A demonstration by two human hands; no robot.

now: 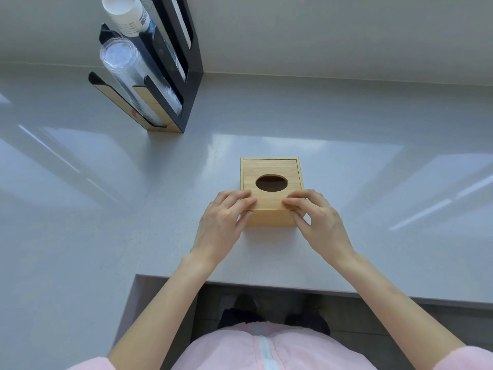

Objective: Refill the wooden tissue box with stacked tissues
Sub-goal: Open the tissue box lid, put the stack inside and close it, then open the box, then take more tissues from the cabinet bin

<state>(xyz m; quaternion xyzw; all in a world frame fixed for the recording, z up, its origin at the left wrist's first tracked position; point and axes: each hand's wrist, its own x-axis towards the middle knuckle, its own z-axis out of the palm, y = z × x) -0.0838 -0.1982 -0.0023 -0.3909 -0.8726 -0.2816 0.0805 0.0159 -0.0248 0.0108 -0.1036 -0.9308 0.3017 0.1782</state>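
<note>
— While the wooden tissue box (272,190) sits on the grey table (346,166), where are the hands?
— Both are at its near edge. The left hand (222,220) has fingers curled over the near-left corner of the lid, thumb against the front face. The right hand (317,217) mirrors it at the near-right corner. Each is partly closed, pinching the box's top edge between fingers and thumb.
— Is the lid on?
— Yes, with its oval opening (271,183) dark; I cannot tell what is inside.
— Room around it?
— Bare table left, right and behind. The black cup dispenser (170,84) stands well apart at the far left. The table's front edge lies near, below the wrists.
</note>
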